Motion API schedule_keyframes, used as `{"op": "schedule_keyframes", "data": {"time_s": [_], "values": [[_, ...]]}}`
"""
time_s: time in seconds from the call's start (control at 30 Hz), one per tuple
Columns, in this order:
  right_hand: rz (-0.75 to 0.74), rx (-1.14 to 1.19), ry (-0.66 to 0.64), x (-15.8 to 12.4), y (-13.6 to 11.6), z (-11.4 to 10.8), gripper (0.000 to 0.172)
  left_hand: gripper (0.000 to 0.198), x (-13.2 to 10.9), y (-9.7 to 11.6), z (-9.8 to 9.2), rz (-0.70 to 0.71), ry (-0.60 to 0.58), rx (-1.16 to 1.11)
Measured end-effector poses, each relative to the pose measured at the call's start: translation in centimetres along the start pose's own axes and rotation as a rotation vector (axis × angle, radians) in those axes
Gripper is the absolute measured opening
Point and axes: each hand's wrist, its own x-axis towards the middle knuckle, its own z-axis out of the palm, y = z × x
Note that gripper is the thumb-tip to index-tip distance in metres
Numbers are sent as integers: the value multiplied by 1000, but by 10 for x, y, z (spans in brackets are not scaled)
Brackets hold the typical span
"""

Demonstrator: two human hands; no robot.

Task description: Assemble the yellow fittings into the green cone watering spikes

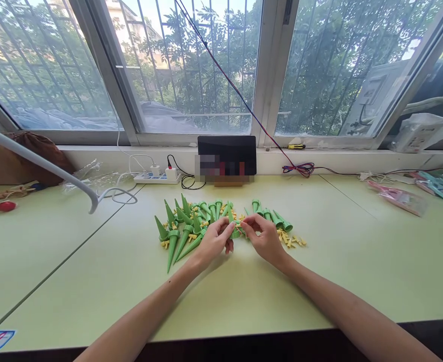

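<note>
Near the middle of the table, my left hand (pixel 214 241) grips a green plastic watering spike (pixel 230 214) with its pointed end up. My right hand (pixel 264 240) is closed in a pinch on a small yellow plastic valve (pixel 238 225), held against the spike's wide end. Fingers partly cover where the two meet. To the left and behind lies a heap of green spikes (pixel 173 246) with yellow valves among them. More green spikes (pixel 277 219) lie on their sides beyond my right hand, beside a scatter of loose yellow valves (pixel 290 240).
A dark screen on a wooden stand (pixel 227 156) is at the table's back. Left of it sits a white power strip (pixel 157 178) with plugs. A white curved arm (pixel 40 161) reaches in from the left. Bundled cable (pixel 300 170) and plastic packets (pixel 398 197) lie right.
</note>
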Motion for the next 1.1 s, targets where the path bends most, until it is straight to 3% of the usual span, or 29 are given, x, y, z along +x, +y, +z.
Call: {"op": "schedule_keyframes", "data": {"time_s": [0.67,0.9,1.1], "values": [[0,-21,-75,1,7,1,18,42,0,2,0,20,30,6],[11,-4,-73,0,6,1,18,37,0,-4,-2,118,27,157],[22,12,-94,0,4,1,20,34,0,-5,-2,119,36,206]]}}
